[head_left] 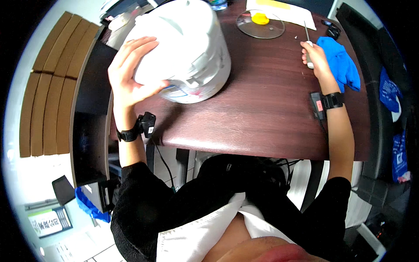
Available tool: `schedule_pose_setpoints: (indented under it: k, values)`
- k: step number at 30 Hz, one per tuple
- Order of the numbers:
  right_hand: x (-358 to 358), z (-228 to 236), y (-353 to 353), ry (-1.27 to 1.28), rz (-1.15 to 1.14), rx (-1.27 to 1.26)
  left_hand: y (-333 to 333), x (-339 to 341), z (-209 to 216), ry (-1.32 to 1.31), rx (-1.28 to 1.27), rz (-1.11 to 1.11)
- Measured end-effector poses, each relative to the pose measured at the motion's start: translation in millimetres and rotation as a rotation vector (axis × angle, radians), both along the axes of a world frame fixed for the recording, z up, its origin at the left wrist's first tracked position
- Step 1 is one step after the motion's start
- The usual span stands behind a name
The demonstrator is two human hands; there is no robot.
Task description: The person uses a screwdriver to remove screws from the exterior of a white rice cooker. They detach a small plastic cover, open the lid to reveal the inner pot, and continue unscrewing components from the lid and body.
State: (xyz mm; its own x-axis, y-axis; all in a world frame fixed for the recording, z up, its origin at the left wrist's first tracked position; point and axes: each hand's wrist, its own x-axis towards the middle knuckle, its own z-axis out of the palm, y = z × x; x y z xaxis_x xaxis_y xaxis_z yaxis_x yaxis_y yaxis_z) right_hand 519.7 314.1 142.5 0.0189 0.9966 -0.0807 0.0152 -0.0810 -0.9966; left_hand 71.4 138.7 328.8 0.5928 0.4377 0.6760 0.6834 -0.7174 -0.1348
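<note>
A white rice cooker [209, 56] stands at the left far side of the table, with its smooth white surface toward me. My left hand [133, 70] is spread round its left side, fingers curved over it and thumb pressed near its front edge. At the right, my right hand [315, 57] is closed round the pale handle of a screwdriver [310, 64], whose thin metal shaft points away from me. That hand is low over the table, beside a crumpled blue cloth [336, 56].
A round glass lid [248, 29] with a yellow knob lies at the far middle, by white paper [301, 16]. Small black items [332, 30] sit at the far right. The brown table [262, 109] ends close to my body. Stacked cardboard [48, 113] stands at the left.
</note>
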Motion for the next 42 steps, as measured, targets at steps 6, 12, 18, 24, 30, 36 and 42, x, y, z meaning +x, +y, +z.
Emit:
schedule_pose_setpoints:
  k: [6, 12, 18, 24, 30, 36, 42]
  values:
    - [-7, 10, -3, -0.187, 0.078, -0.005, -5, -3, 1, -0.003, -0.019, 0.034]
    - [-23, 30, -19, -0.512, 0.019, 0.009, -6, 31, -3, -0.053, 0.031, 0.226]
    - [-29, 46, -34, -0.701, 0.026, -0.050, -5, 58, -6, -0.060, 0.078, 0.333]
    - [-32, 76, -55, -0.869, 0.103, 0.159, -13, 66, 14, 0.009, -0.080, 0.379]
    - [-115, 140, -123, -0.619, 0.376, 0.615, -15, 68, 34, 0.058, -0.226, 0.393]
    - [-175, 149, -143, -0.578, 0.254, 0.720, -14, 63, 40, 0.003, -0.314, 0.376]
    - [-176, 138, -130, -0.591, 0.204, 0.772, -8, 55, 34, 0.076, -0.287, 0.338]
